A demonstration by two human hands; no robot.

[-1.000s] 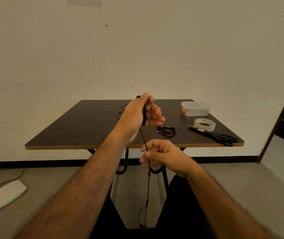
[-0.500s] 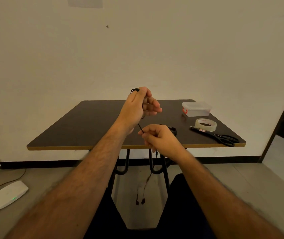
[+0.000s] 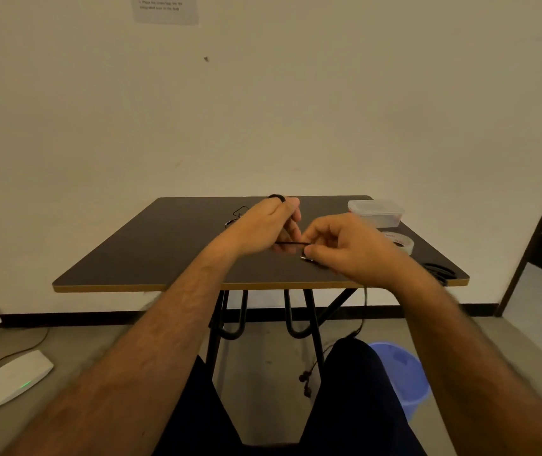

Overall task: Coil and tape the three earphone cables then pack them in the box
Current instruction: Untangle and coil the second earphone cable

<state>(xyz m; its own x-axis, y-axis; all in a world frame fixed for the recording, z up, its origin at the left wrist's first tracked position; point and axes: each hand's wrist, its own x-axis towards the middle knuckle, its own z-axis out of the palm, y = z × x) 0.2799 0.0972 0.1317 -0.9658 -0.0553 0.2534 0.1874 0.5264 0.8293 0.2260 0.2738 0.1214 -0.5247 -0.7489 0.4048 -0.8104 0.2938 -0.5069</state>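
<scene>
Nearest the camera, two dark-trousered knees frame the floor, where a blue plastic bin [image 3: 401,373] stands by the right leg and a white flat device [image 3: 14,376] with a green light lies at left. Between the legs the earbud ends [image 3: 306,385] of a black earphone cable [image 3: 291,242] dangle just above the floor, and a thin strand of it runs up past the right knee toward the right wrist.

Over the front part of the dark surface [image 3: 151,258] both forearms meet. At right, the right hand [image 3: 345,248] has its fingers curled and pinches the cable, a short taut length stretching across to the left hand [image 3: 264,228]. That hand's fingers are bent round the cable's wound loops, one loop showing black above the knuckles.

Beyond the left hand another earphone cable [image 3: 238,213] lies loose on the surface. To the right, black scissors [image 3: 439,271] lie near the front edge, partly hidden by the right wrist; a roll of clear tape [image 3: 401,241] lies behind them, and further back stands the lidded clear plastic box [image 3: 376,212]. A printed sheet [image 3: 164,8] hangs on the wall.
</scene>
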